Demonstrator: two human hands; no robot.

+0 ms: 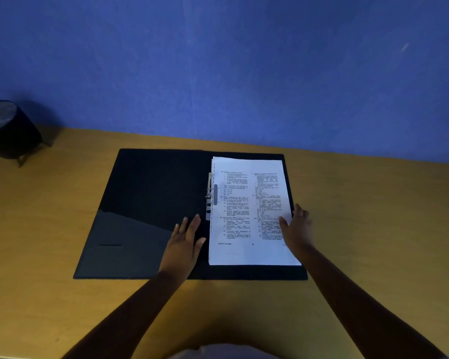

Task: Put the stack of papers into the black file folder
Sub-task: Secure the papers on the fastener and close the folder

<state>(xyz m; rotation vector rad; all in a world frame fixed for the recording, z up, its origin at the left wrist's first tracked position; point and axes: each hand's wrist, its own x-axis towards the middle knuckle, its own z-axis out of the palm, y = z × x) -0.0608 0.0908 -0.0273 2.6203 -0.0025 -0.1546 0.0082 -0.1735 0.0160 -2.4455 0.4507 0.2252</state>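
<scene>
The black file folder (145,193) lies open and flat on the table. A stack of printed white papers (244,211) rests on its right half, beside a metal clip (210,196) at the spine. My left hand (186,240) lies flat, fingers spread, on the folder's left half just left of the spine. My right hand (297,229) rests on the right edge of the papers, thumb on top of the sheet and fingers along the edge.
The folder sits on a wooden table (373,216) against a blue wall (218,60). A dark round container on short legs (9,130) stands at the far left. The folder's left flap has an inner pocket (119,242).
</scene>
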